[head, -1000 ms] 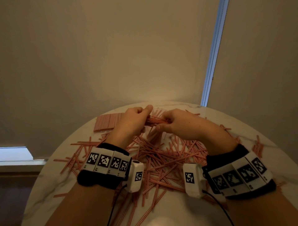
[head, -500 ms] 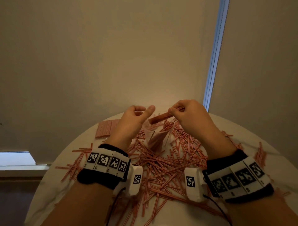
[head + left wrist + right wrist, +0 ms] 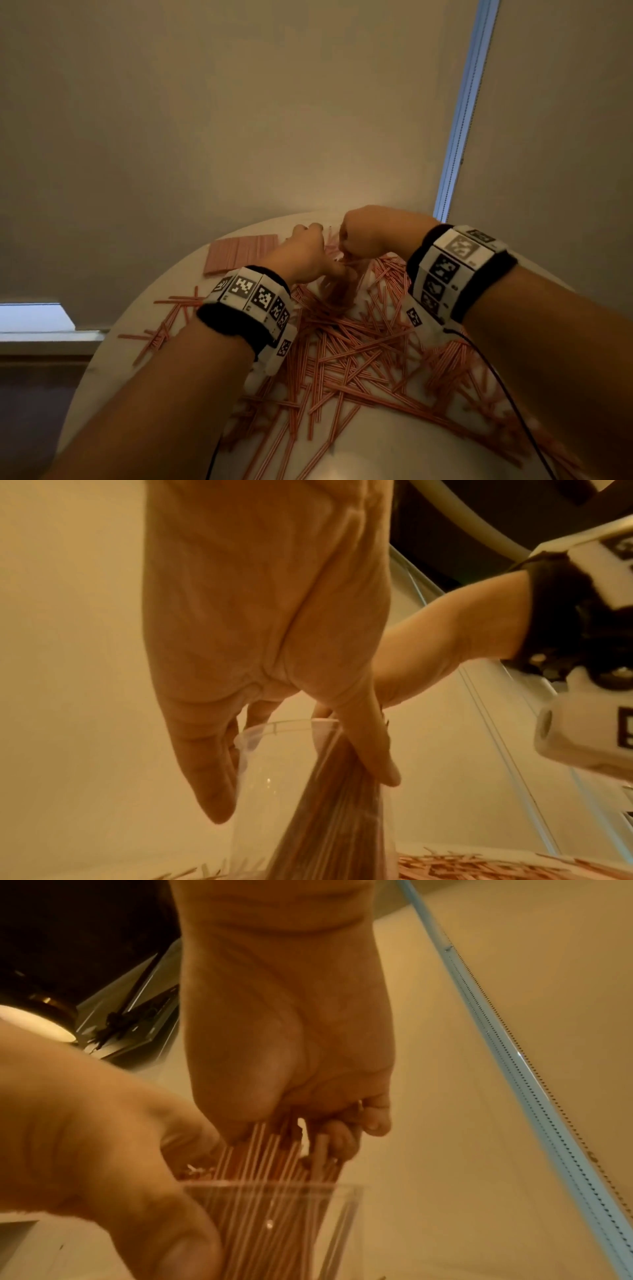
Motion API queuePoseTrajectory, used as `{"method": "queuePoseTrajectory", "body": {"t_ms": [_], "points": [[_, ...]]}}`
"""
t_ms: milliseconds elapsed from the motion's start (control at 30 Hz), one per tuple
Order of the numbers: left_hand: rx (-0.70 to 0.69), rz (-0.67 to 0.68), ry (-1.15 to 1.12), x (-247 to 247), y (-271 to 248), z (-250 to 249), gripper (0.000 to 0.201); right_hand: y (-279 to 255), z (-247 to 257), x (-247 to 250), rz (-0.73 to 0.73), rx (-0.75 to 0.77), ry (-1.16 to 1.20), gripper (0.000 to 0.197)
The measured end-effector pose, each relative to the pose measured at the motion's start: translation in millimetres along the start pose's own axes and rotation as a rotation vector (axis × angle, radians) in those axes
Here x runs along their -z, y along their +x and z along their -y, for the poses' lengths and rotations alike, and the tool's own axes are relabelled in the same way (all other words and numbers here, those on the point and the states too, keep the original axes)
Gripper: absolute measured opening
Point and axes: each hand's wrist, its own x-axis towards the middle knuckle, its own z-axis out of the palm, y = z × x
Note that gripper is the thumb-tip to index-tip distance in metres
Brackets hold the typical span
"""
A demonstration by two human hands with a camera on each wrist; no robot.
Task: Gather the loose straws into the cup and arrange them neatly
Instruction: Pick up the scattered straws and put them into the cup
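Observation:
On the far side of the round white table (image 3: 376, 445) stands a clear cup (image 3: 337, 291) with red-and-white striped straws (image 3: 329, 818) upright inside. My left hand (image 3: 325, 269) grips the cup just below its rim (image 3: 274, 726), thumb on one side and fingers on the other. Directly above the cup, my right hand (image 3: 351, 251) grips a bundle of straws (image 3: 270, 1153) by the tops, and their lower ends reach down into the cup (image 3: 342, 1218). Many loose straws (image 3: 342, 353) lie criss-crossed on the table between my forearms.
A flat, neat row of straws (image 3: 239, 253) lies at the back left of the table. More scattered straws (image 3: 164, 329) reach toward the left edge. A beige blind and a blue-lit window gap (image 3: 462, 113) stand behind the table.
My right hand swung the straw bundle from lying level in the air to upright and lowered it into the cup. My left hand let go of the bundle and took hold of the cup.

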Motion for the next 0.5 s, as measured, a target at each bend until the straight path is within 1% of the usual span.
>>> {"method": "queuePoseTrajectory", "body": {"t_ms": [67,100,133,167,200,233,267,300,333,367,433,467,500], "points": [[0.03,0.034,-0.059,2,-7,1,0.142,-8,0,4,0.005,0.018,-0.014,0.041],[0.054,0.066,-0.066,3,-12,2,0.147,-14,-1,6,-0.028,0.013,0.009,0.044],[0.079,0.09,-0.046,4,-18,4,0.147,-21,-2,9,-0.083,-0.007,0.05,0.045],[0.099,0.101,-0.001,5,-25,7,0.14,-29,-3,12,-0.158,-0.036,0.086,0.044],[0.103,0.105,0.067,7,-33,12,0.122,-36,-3,14,-0.237,-0.062,0.109,0.041],[0.094,0.114,0.142,9,-41,18,0.097,-44,-3,16,-0.308,-0.08,0.121,0.036],[0.091,0.134,0.21,10,-48,24,0.074,-51,-1,16,-0.351,-0.085,0.139,0.031],[0.096,0.158,0.274,8,-55,29,0.061,-59,3,14,-0.345,-0.075,0.158,0.028],[0.102,0.184,0.345,6,-63,33,0.058,-65,9,10,-0.289,-0.049,0.176,0.027],[0.108,0.209,0.422,2,-71,36,0.059,-71,15,5,-0.185,-0.018,0.194,0.026],[0.117,0.246,0.554,-8,-85,36,0.066,-78,30,-9,0.109,0.012,0.214,0.026],[0.12,0.264,0.593,-13,-91,35,0.068,-79,37,-18,0.247,-0.002,0.185,0.032],[0.117,0.278,0.615,-17,-95,33,0.069,-80,43,-28,0.334,-0.033,0.117,0.044]]}}
